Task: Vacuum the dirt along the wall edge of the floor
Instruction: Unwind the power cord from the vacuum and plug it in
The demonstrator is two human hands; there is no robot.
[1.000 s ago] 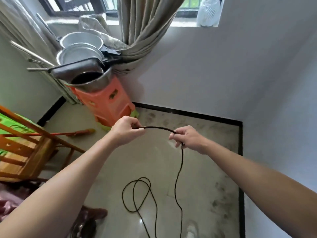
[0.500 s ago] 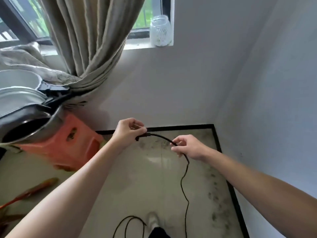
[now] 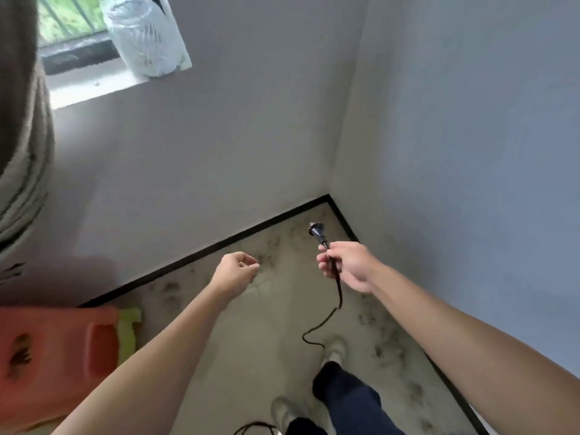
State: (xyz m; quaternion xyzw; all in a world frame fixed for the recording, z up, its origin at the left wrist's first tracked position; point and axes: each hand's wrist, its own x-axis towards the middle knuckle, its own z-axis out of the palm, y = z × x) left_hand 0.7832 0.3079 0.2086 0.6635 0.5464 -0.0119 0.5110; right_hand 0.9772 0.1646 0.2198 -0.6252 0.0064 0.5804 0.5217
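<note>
My right hand [image 3: 348,266] grips a black power cord [image 3: 337,290] just behind its plug [image 3: 316,230], which points up toward the room corner. From my fist the cord drops in a curve to the floor near my feet. My left hand [image 3: 237,271] hovers to the left with loosely curled fingers and holds nothing. Dark dirt patches [image 3: 386,350] lie on the pale floor along the black skirting line [image 3: 201,254] below both walls. No vacuum cleaner is in view.
An orange plastic stool [image 3: 59,356] stands at the lower left with a yellow-green item beside it. A curtain [image 3: 22,136] hangs at the left edge. A clear jar [image 3: 144,36] sits on the window sill. My legs and pale shoes [image 3: 335,350] are below.
My left hand let go of the cord end, and my right hand slid up to just behind the plug. The view turned right toward the corner, and the pots left the frame.
</note>
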